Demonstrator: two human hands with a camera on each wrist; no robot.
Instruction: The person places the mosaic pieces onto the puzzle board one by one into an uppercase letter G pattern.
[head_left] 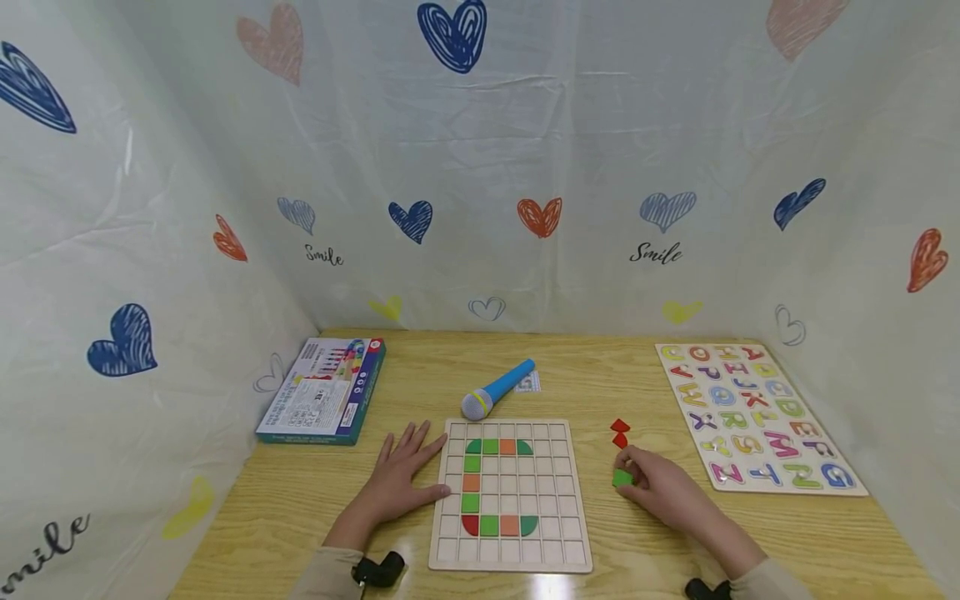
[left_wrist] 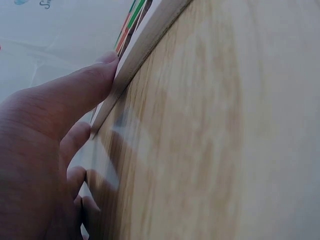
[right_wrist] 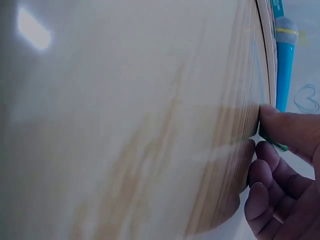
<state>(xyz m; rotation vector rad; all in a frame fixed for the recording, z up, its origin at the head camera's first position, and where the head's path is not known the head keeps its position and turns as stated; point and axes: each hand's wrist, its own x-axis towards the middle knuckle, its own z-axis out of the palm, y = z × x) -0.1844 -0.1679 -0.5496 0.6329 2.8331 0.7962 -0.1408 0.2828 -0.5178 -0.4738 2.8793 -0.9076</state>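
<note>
A wooden grid board (head_left: 510, 550) lies at the table's front middle, with green, orange and red tiles forming a C shape. My left hand (head_left: 401, 477) lies flat on the table with straight fingers, its thumb against the board's left edge (left_wrist: 131, 64). My right hand (head_left: 660, 487) sits right of the board and pinches a small green tile (head_left: 622, 477); a sliver of that green tile (right_wrist: 272, 142) shows under my thumb. Two red tiles (head_left: 619, 432) lie just beyond that hand.
A blue toy microphone (head_left: 498, 389) lies behind the board, with a small card by it. A boxed game (head_left: 322, 390) rests at the left. An alphabet puzzle board (head_left: 757, 417) lies at the right. Heart-printed curtains enclose the wooden table (head_left: 285, 508).
</note>
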